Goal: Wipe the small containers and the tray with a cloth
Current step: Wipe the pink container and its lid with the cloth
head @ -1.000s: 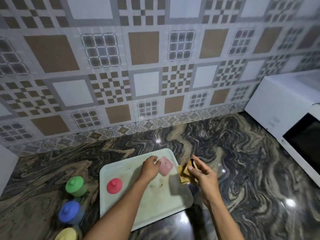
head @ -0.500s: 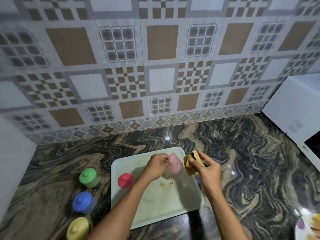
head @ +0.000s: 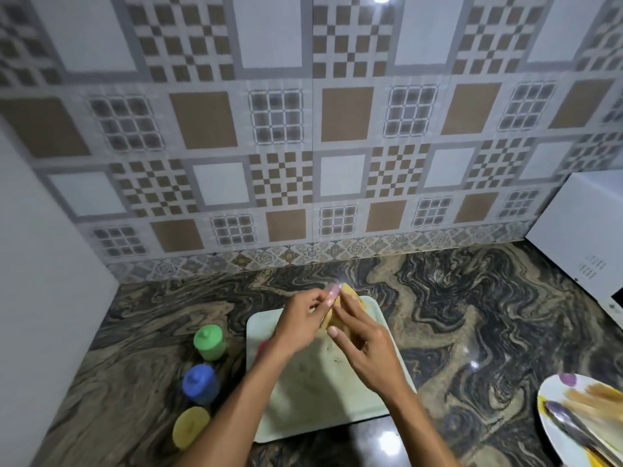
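My left hand (head: 298,323) pinches the pink container (head: 334,291) over the far edge of the tray (head: 320,402), my right hand (head: 369,348) wrapping the cloth (head: 352,298) against it, worktop (head: 455,315) spreading rightward.

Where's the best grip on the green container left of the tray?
Probably round the body of the green container, below the lid, coming from its left or far side. It stands upright, the blue container crowds its near side and the tray lies to its right. The knob on top looks small and may lift only the lid.
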